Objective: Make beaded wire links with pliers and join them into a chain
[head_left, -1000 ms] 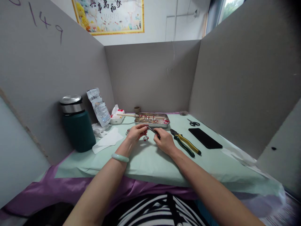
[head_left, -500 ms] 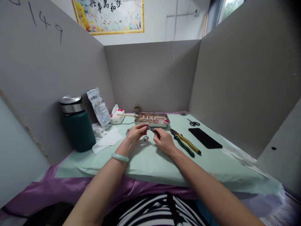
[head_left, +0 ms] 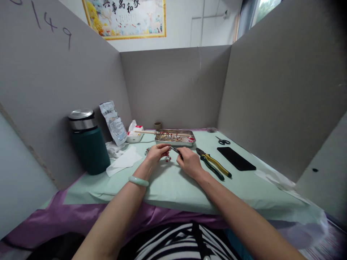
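My left hand (head_left: 156, 153), with a pale green bangle (head_left: 138, 181) on the wrist, is closed in a pinch on a small piece I cannot make out. My right hand (head_left: 189, 163) is wrapped round a small dark pair of pliers (head_left: 176, 150), whose tip meets the left fingertips. A little beaded piece with red and silver beads (head_left: 168, 158) lies on the mint green table cover (head_left: 173, 184) just below the hands. Behind them stands a metal tray (head_left: 175, 137) of beads and small parts with a wooden stick (head_left: 151, 133) laid across it.
Yellow-and-green pliers (head_left: 214, 163), a black phone (head_left: 236, 158) and small scissors (head_left: 223, 141) lie to the right. A dark green flask (head_left: 88, 142), a white packet (head_left: 114, 122), tissues (head_left: 123, 160) and a small white box (head_left: 135, 134) stand at the left. Grey partitions enclose the table.
Both hands have stayed at the same spot, with only a slight shift of the fingers and the pliers' tip.
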Available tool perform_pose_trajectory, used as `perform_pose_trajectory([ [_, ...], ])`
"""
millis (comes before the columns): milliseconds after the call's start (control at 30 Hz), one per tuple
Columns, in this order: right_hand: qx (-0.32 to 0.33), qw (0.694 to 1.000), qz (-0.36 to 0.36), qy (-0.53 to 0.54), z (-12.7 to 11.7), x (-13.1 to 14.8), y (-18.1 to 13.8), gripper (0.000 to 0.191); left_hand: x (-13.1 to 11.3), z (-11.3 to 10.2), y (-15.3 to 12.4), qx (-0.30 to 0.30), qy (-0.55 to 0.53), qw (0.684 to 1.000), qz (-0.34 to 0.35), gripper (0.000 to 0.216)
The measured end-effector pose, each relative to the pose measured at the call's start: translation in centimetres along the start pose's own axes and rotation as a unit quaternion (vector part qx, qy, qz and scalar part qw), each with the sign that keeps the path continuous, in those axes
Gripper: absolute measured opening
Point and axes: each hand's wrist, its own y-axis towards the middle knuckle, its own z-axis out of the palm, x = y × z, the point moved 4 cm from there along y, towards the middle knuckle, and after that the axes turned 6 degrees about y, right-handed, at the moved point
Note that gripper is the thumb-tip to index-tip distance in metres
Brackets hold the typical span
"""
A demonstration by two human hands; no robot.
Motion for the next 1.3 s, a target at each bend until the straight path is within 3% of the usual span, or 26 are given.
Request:
perform_pose_trajectory([
  [200, 0.013, 0.998, -0.021, -0.050, 0.4, 0.5, 0.1, 0.020, 0.1, 0.0, -0.1, -0.023, 0.013, 1.000, -0.007, 0.017],
  [433, -0.035, 0.993, 0.080, 0.081, 0.3, -0.8, 0.0, 0.024, -0.2, 0.1, -0.2, -0.005, -0.031, 0.999, -0.013, 0.017],
  [600, -0.018, 0.989, 0.076, 0.129, 0.4, -0.9, 0.0, 0.025, 0.0, 0.0, -0.1, 0.010, -0.023, 1.000, -0.003, 0.022],
  [1300, 0.004, 0.999, 0.029, 0.022, 0.3, -0.1, -0.1, 0.023, 0.2, -0.2, 0.2, 0.001, 0.014, 1.000, 0.004, 0.021],
])
